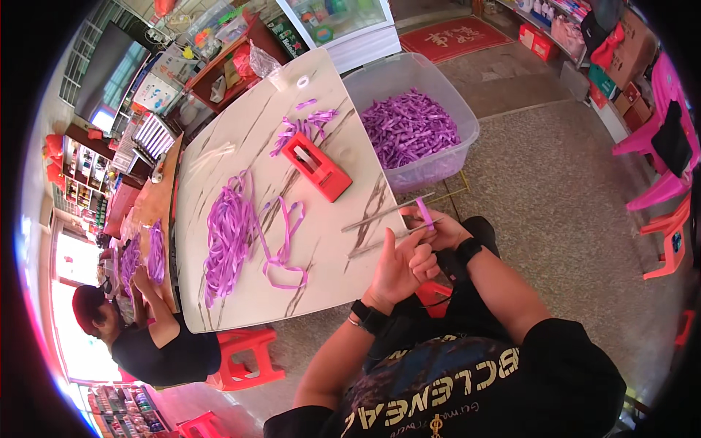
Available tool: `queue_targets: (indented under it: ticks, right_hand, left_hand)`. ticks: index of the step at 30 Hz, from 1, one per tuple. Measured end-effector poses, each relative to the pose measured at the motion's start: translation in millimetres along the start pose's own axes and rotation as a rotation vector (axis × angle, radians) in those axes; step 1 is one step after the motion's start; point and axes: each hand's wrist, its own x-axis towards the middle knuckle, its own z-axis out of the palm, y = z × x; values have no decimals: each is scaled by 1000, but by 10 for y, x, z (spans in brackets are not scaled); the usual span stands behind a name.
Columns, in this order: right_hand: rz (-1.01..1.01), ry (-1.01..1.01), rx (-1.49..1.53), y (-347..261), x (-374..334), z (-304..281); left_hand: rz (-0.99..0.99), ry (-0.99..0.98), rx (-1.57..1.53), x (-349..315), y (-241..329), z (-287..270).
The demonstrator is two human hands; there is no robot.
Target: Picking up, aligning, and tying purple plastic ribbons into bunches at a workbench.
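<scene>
Beside the table's right edge, a short purple ribbon piece (425,213) lies across thin metal rods (380,214) that jut over the tabletop. My right hand (449,235) is closed at the ribbon and the rod ends, its fingertips partly hidden. My left hand (403,269) is just left of it, thumb raised and index finger stretched to the ribbon's lower end, the other fingers loosely curled. Further in on the white marbled table (328,270) are a red tape dispenser (318,166), a long purple ribbon bundle (230,233), a looped strand (285,255) and several short purple pieces (307,125).
A clear plastic tub (438,162) full of folded purple pieces stands right of the table. Across at the left, another person (157,343) handles purple ribbons at a wooden table (164,182). Red stools (248,358) and pink chairs (657,146) stand around.
</scene>
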Motion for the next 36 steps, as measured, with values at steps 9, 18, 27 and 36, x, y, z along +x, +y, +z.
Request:
queue_targets:
  ticks: [9, 18, 27, 36]
  right_hand:
    - [34, -24, 53, 40, 36, -94]
    - [13, 165, -117, -125, -127, 75]
    - [-26, 325, -453, -337, -261, 320]
    - [42, 446, -455, -478, -342, 527]
  left_hand:
    - [3, -14, 19, -5, 4, -14]
    - [4, -11, 10, -8, 0, 10]
    - [11, -4, -2, -21, -6, -47]
    - [9, -23, -7, -25, -2, -58]
